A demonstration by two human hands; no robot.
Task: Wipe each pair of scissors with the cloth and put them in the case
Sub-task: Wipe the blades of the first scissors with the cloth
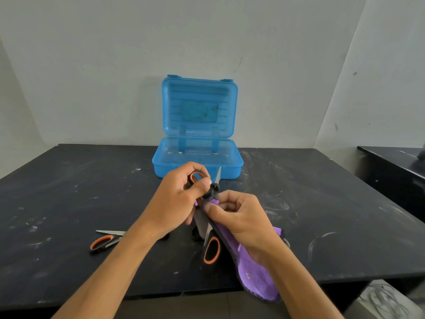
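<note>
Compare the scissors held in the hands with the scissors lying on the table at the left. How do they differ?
The held scissors are open, gripped by the left hand and touched by the purple cloth in the right hand. The left scissors lie flat on the table, untouched. Both have black-and-orange handles.

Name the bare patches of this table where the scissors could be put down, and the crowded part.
Free: the table right of the blue case, and its far left corner. Crowded: the near middle, with both hands, cloth and scissors lying there.
</note>
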